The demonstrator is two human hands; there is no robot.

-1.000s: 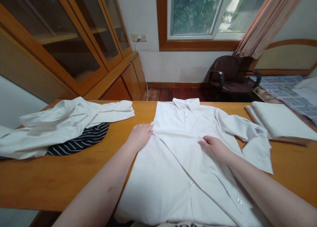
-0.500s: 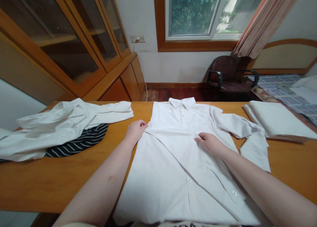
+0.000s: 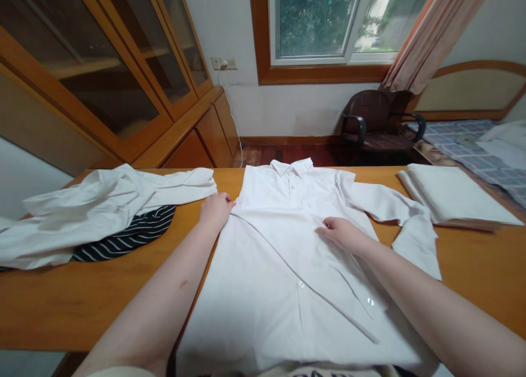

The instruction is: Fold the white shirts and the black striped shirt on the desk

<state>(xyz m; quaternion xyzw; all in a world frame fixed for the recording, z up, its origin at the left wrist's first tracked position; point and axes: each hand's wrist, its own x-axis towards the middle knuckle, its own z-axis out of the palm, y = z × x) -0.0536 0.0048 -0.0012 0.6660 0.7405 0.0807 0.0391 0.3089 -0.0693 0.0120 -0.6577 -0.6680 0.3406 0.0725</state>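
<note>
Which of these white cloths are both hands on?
The middle shirt, collar pointing away: left hand at its edge, right hand on top. The crumpled garment lies left, the folded stack right.

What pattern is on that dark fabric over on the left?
The dark fabric is black with white stripes, clearest in the head view.

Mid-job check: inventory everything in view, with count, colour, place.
shirt: 1, white, table centre
crumpled garment: 1, white, table left
striped cloth: 1, black-white, partly under crumpled garment
folded cloth: count unclear, white, table right
table: 1, orange-brown, foreground
cabinet: 1, brown, back left
wall sockets: count unclear, pale, beside cabinet
cord: 1, white, below sockets
window: 1, white-framed, back wall
curtain: 1, pink, window's right
chair: 1, dark brown, back right
bed: 1, blue plaid, far right
left hand: 1, bare, shirt's left edge
right hand: 1, bare, shirt's front
</note>
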